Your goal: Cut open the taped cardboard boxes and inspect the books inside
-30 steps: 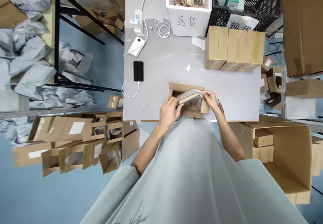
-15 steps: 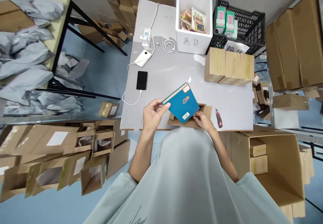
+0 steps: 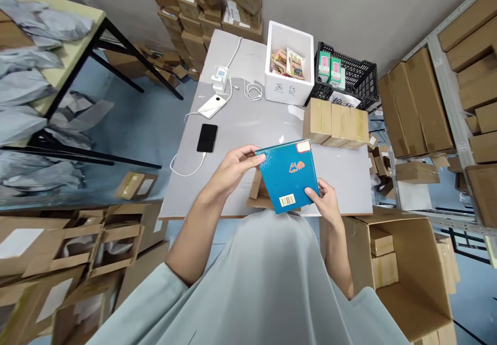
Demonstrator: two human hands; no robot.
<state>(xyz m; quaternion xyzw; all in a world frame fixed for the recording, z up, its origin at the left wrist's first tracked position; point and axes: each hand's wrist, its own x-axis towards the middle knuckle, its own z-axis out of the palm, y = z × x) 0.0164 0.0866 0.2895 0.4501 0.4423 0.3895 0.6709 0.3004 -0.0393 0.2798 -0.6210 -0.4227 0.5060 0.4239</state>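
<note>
A blue book [image 3: 288, 178] with an orange drawing, a red-edged label and a barcode is held above the table's front edge. My left hand [image 3: 237, 168] pinches its upper left corner, thumb on the cover. On the other side, my right hand [image 3: 325, 198] grips the lower right edge, thumb also on the cover. Beneath the book sits an open cardboard box [image 3: 258, 192], mostly hidden by it.
On the grey table [image 3: 240, 127] lie a black phone [image 3: 207, 138] and a white power bank [image 3: 212, 106] with cables. Behind stand a white foam bin [image 3: 289, 88], a black crate [image 3: 357, 78] and taped cartons [image 3: 336, 123]. A large open carton [image 3: 411, 272] is at right.
My right hand has come out of the cardboard box and taken hold of the book's right edge. The book has turned so its cover faces me more squarely. The view has shifted.
</note>
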